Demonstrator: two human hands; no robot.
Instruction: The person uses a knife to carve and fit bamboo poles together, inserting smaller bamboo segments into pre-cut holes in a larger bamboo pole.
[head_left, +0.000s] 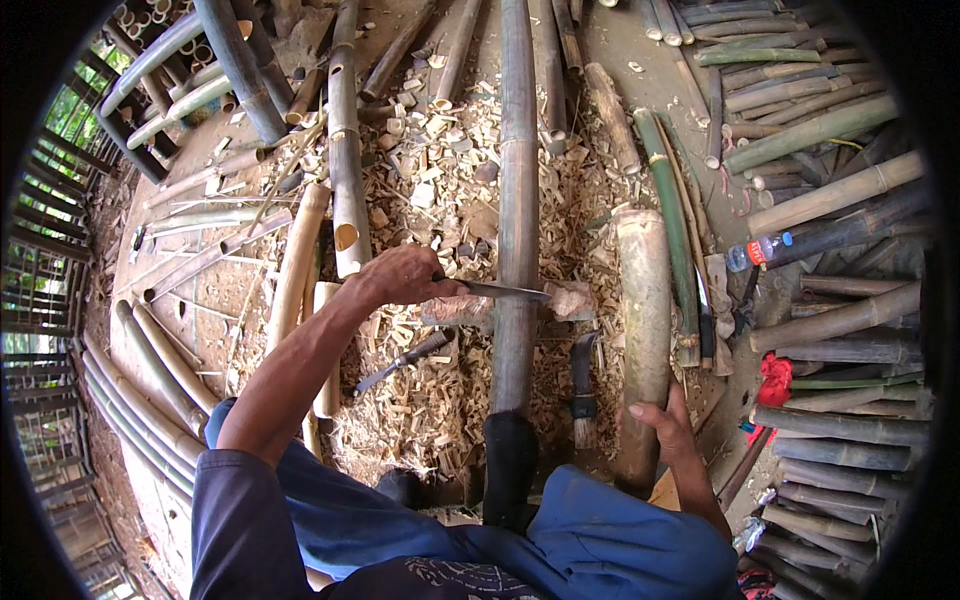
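Observation:
My left hand (405, 275) is closed round the handle of a knife (505, 292), whose blade lies across the long grey-brown bamboo pole (517, 200) in the middle. That pole runs toward me, over a short wooden block (571, 301), to a black-covered foot (510, 455). My right hand (670, 425) grips the lower part of a thick, pale bamboo piece (645, 310) standing at the right, thumb on its near side. On the shavings left of the pole is a narrow-bladed hand tool (405, 360). A dark, broad-bladed tool (583, 380) rests right of it.
Wood chips (430, 420) cover the ground around the pole. Stacked bamboo lengths (840, 430) line the right side, with a plastic bottle (760, 251) and red plastic (774, 380) beside them. A holed bamboo pole (347, 150) and a green pole (668, 220) lie nearby.

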